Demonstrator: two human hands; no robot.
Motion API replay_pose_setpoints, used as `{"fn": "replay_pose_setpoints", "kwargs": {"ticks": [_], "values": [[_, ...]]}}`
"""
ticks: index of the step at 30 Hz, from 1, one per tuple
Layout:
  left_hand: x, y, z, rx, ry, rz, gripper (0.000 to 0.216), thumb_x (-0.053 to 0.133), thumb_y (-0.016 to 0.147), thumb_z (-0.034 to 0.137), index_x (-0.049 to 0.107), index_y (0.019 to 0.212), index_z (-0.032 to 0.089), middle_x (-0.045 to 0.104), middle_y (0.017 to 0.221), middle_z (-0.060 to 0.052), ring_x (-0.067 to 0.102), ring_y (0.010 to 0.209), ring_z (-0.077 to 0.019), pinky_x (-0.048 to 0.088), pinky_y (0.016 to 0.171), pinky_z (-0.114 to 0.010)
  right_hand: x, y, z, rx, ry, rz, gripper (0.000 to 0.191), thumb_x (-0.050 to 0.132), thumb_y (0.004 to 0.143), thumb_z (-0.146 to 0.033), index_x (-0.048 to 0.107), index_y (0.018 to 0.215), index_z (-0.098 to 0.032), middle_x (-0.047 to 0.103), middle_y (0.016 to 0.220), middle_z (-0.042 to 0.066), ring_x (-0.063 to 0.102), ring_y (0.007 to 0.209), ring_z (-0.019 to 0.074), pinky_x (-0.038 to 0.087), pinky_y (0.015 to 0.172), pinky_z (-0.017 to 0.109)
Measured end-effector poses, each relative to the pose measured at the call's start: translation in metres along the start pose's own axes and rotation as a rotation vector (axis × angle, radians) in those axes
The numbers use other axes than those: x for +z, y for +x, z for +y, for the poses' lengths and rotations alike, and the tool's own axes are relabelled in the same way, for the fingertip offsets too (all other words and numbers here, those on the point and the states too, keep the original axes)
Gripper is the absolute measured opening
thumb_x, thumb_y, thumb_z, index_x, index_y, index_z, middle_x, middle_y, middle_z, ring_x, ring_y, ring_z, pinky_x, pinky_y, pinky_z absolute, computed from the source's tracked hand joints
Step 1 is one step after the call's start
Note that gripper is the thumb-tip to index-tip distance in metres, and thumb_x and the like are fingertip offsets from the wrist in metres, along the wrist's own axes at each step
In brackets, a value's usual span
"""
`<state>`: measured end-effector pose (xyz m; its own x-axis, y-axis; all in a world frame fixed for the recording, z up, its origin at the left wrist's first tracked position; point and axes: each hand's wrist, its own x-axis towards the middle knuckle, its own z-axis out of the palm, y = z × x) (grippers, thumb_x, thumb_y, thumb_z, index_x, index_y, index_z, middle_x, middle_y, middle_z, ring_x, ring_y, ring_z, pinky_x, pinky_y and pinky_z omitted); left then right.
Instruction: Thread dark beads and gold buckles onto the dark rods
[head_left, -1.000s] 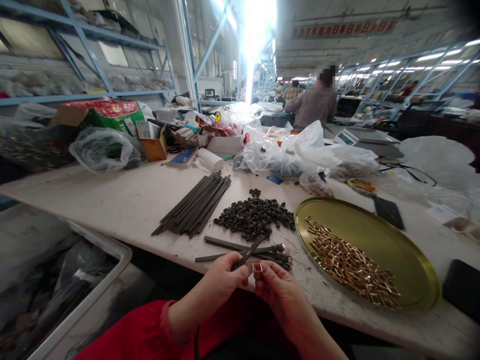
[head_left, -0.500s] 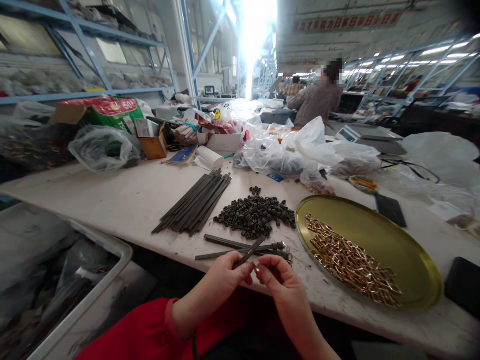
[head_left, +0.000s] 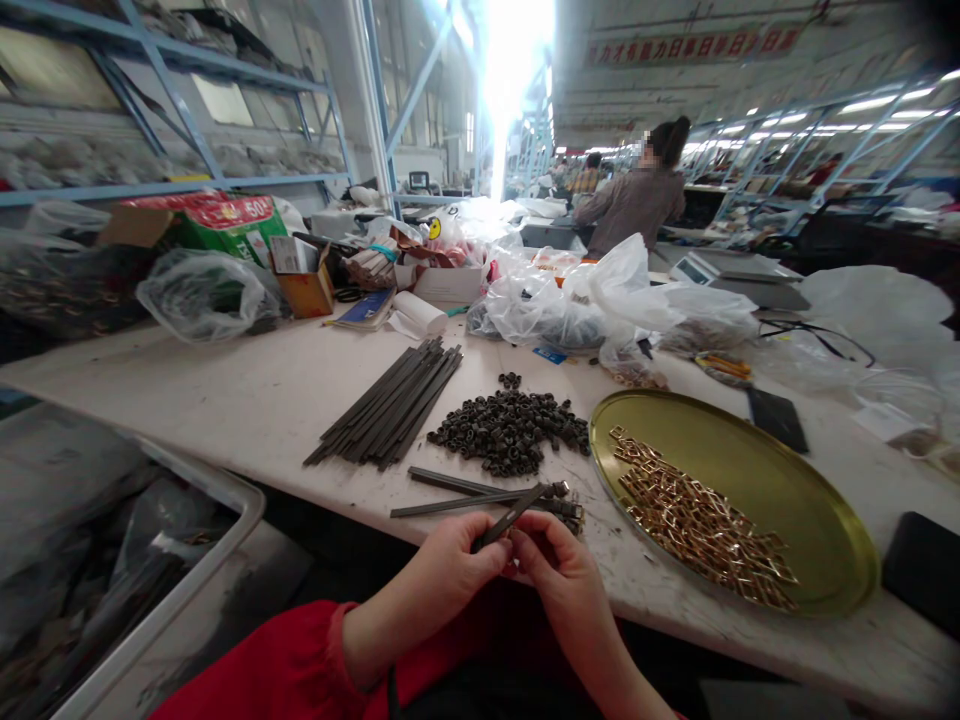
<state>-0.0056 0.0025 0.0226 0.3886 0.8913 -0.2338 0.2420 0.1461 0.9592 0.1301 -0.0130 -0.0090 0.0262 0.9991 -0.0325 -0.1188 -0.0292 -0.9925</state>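
My left hand point(head_left: 465, 555) is closed on a dark strap point(head_left: 514, 515), which sticks up slantwise past the fingers. At the strap's lower end my right hand point(head_left: 555, 560) pinches a small gold buckle, now almost covered by the fingertips. Both hands touch at the table's front edge. Just beyond them lie several straps fitted with buckles point(head_left: 465, 503), crossing one another. Behind those is a heap of small dark loops point(head_left: 510, 430). Plain dark straps point(head_left: 386, 405) form a pile to the left. Gold buckles point(head_left: 705, 520) lie in an oval gold tray point(head_left: 810, 510) on the right.
Plastic bags point(head_left: 570, 300), a white paper roll point(head_left: 418, 313) and a notebook point(head_left: 366, 309) sit along the back of the table. A white bin point(head_left: 240, 510) stands below at left. A dark flat object point(head_left: 926, 570) lies right of the tray. Another person point(head_left: 630, 205) is farther back.
Both hands have drawn closer together, and the strap's raised end has shifted slightly right. The gold glint at my right fingertips is now covered. The piles on the table stay as they were.
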Motion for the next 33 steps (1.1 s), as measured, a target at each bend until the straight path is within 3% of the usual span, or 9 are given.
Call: {"fn": "replay_pose_setpoints", "kwargs": {"ticks": [3,8,10,15,19,26,33], "values": [[-0.001,0.0,0.005,0.022,-0.008,-0.031,0.022,0.052,0.077,0.033,0.058,0.076,0.013,0.059,0.073,-0.002,0.051,0.068,-0.0137,0.04,0.064,-0.023,0.002,0.001,-0.004,0.087,0.17,0.01,0.025,0.071,0.066,-0.039,0.064,0.08,-0.019,0.062,0.065,-0.002,0.055,0.055,0.0125,0.048,0.053,0.024],[-0.016,0.0,0.021,-0.028,0.044,-0.051,0.033,0.04,0.083,0.041,0.057,0.08,0.013,0.055,0.065,0.002,0.038,0.051,-0.0084,0.032,0.049,-0.02,-0.007,0.004,-0.009,0.156,0.358,0.095,0.025,0.073,0.067,-0.034,0.063,0.084,-0.019,0.061,0.062,-0.004,0.053,0.053,0.0078,0.045,0.05,0.018],[-0.023,-0.001,0.026,-0.024,0.149,-0.02,0.027,0.042,0.082,0.037,0.056,0.076,0.014,0.051,0.061,0.003,0.041,0.054,-0.0093,0.032,0.052,-0.02,-0.011,0.006,-0.014,0.202,0.476,0.133,0.028,0.076,0.064,-0.032,0.062,0.085,-0.02,0.061,0.061,-0.005,0.052,0.051,0.0062,0.044,0.048,0.015],[-0.028,-0.004,0.027,-0.015,0.341,-0.088,0.026,0.042,0.082,0.035,0.058,0.075,0.015,0.051,0.061,0.004,0.046,0.059,-0.0109,0.034,0.056,-0.02,-0.012,0.009,-0.025,0.322,0.683,0.09,0.028,0.081,0.058,-0.026,0.064,0.079,-0.019,0.061,0.058,-0.005,0.053,0.047,0.0043,0.046,0.046,0.013],[-0.024,-0.004,0.025,-0.023,0.353,-0.106,0.025,0.041,0.083,0.032,0.058,0.075,0.015,0.05,0.059,0.004,0.045,0.057,-0.0105,0.033,0.054,-0.02,-0.014,0.008,-0.023,0.414,0.754,0.089,0.03,0.081,0.057,-0.023,0.066,0.082,-0.018,0.063,0.06,-0.004,0.056,0.049,0.0042,0.049,0.047,0.012],[-0.034,-0.007,0.028,-0.076,0.178,-0.222,0.024,0.045,0.081,0.033,0.058,0.072,0.015,0.048,0.056,0.005,0.042,0.056,-0.0095,0.033,0.056,-0.019,-0.018,0.007,-0.019,0.497,0.887,0.013,0.03,0.081,0.057,-0.019,0.069,0.084,-0.018,0.063,0.062,-0.004,0.057,0.051,0.0038,0.05,0.049,0.01],[-0.033,-0.003,0.027,-0.07,0.231,-0.211,0.024,0.044,0.081,0.033,0.059,0.074,0.015,0.048,0.055,0.005,0.043,0.055,-0.0101,0.034,0.055,-0.019,-0.017,0.003,-0.02,0.433,0.811,0.016,0.028,0.079,0.061,-0.023,0.069,0.087,-0.019,0.064,0.066,-0.003,0.058,0.053,0.0052,0.051,0.051,0.012]]}}
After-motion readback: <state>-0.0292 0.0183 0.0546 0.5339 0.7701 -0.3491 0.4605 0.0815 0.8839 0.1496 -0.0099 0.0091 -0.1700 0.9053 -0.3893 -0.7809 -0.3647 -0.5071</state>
